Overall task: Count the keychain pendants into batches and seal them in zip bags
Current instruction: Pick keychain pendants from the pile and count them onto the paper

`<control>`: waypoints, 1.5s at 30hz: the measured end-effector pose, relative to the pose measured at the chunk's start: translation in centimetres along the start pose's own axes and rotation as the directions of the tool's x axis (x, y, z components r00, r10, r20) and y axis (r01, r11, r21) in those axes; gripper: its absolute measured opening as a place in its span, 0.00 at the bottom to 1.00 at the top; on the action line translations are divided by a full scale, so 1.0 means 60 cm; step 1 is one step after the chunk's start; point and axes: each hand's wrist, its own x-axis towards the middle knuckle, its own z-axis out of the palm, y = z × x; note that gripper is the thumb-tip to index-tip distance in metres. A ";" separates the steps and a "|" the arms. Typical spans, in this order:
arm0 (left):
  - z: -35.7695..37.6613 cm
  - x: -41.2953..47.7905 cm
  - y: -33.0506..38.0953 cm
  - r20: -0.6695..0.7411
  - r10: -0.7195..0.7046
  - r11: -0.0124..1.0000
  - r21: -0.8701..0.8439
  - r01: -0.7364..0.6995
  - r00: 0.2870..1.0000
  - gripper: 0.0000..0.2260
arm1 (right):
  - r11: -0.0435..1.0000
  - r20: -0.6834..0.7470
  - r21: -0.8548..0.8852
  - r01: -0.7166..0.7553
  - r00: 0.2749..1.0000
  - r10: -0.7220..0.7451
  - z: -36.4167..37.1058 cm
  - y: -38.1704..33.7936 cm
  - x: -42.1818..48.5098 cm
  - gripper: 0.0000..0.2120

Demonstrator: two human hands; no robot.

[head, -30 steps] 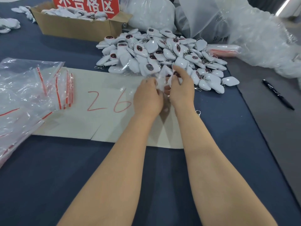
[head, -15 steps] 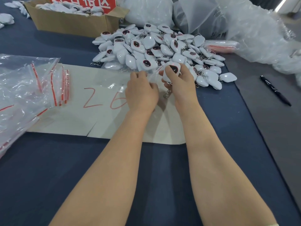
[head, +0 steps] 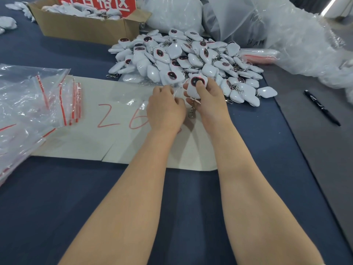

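Note:
A heap of white keychain pendants point(head: 183, 58) with dark red-ringed buttons lies on the blue table ahead. My right hand point(head: 208, 100) grips one pendant point(head: 194, 87), thumb on its button; its metal clasp point(head: 192, 113) dangles below. My left hand point(head: 165, 108) sits just left of it, fingers curled, pinching a thin clear wrapper point(head: 177, 91) at the pendant's left edge. A pile of clear zip bags point(head: 34, 100) with red seal strips lies at the left.
A white sheet point(head: 91, 131) marked "26" in red lies under my hands. A cardboard box point(head: 86, 27) with more pendants and a red sign stands at the back left. Large crumpled plastic bags point(head: 267, 29) fill the back right. A black pen point(head: 321, 108) lies on the grey mat at right.
Both hands came down a little from the heap's edge toward the sheet. The pendant turned button-up in my right hand and my thumb now presses on it.

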 end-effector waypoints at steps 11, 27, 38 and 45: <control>-0.003 0.000 0.000 0.003 0.000 1.000 0.000 0.000 1.000 0.12 | 0.989 -0.006 -0.146 0.029 1.000 -0.030 0.001 0.007 -0.002 0.11; -0.021 0.013 0.004 0.001 -0.160 0.943 -0.297 0.153 0.987 0.03 | 0.945 -0.157 -0.314 0.091 0.977 -0.146 0.034 0.000 -0.012 0.13; -0.017 0.003 0.007 -0.007 -0.041 0.988 -0.150 0.039 0.999 0.09 | 0.843 -0.024 -0.515 0.156 0.980 -0.197 0.017 -0.007 -0.009 0.16; -0.028 -0.002 0.021 -0.115 0.030 0.979 -0.196 -0.052 0.993 0.06 | 0.867 0.022 -0.487 0.104 0.994 -0.107 0.017 -0.012 -0.017 0.04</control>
